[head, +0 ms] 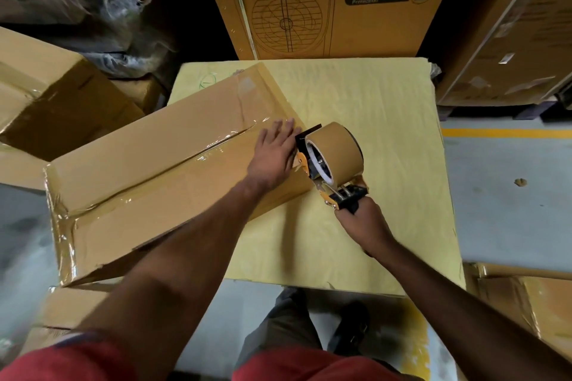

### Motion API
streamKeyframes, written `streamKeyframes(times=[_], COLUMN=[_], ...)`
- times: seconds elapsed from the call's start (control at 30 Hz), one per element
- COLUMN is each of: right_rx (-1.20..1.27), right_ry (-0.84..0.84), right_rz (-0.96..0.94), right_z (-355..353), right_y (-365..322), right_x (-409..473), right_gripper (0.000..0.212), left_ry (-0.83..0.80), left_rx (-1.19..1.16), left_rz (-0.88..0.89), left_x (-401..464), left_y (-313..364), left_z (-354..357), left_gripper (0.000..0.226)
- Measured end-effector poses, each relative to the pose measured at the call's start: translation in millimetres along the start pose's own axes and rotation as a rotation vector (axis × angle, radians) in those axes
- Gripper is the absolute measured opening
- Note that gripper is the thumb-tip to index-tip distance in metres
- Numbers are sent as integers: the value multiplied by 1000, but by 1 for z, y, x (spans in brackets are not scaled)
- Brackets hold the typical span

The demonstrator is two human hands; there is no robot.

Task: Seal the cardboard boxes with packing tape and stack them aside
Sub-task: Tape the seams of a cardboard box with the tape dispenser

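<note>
On the yellow counter (356,96) lies the long cardboard box (148,164), angled, its near end hanging over the counter's left edge, shiny tape running along its top seam. Left hand (275,151) lies flat on the box's right end, fingers straight. Right beside those fingers sits the tape dispenser (331,164), brown roll loaded, front end at the box's edge. Right hand (362,223) has its grip wrapped round the dispenser handle.
</note>
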State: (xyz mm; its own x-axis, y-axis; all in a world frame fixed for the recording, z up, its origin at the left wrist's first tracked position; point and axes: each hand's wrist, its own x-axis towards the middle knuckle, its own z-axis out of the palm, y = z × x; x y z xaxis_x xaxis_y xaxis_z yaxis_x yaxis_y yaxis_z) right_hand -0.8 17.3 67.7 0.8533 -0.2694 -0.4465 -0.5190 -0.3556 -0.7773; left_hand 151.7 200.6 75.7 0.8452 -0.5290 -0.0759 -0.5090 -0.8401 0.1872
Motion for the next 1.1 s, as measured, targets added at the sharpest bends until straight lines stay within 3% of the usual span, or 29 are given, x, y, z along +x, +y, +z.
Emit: streamKeyframes(times=[0.17, 0.27, 0.6, 1.1], right_rx=[34, 10, -88, 41], right_ry=[13, 22, 0, -1], right_rz=[-10, -31, -64, 56], right_z=[2, 3, 8, 53], right_y=[2, 7, 59, 58], right_x=[-1, -5, -4, 30], right_gripper=[29, 31, 11, 46], left_ry=[-6, -51, -47, -39], left_rx=[63, 200, 213, 183], left_rz=[100, 158, 175, 178], left_x=[-23, -21, -14, -12], left_y=[-3, -15, -23, -22], left_z=[13, 17, 16, 17], left_gripper=[70, 68, 67, 67])
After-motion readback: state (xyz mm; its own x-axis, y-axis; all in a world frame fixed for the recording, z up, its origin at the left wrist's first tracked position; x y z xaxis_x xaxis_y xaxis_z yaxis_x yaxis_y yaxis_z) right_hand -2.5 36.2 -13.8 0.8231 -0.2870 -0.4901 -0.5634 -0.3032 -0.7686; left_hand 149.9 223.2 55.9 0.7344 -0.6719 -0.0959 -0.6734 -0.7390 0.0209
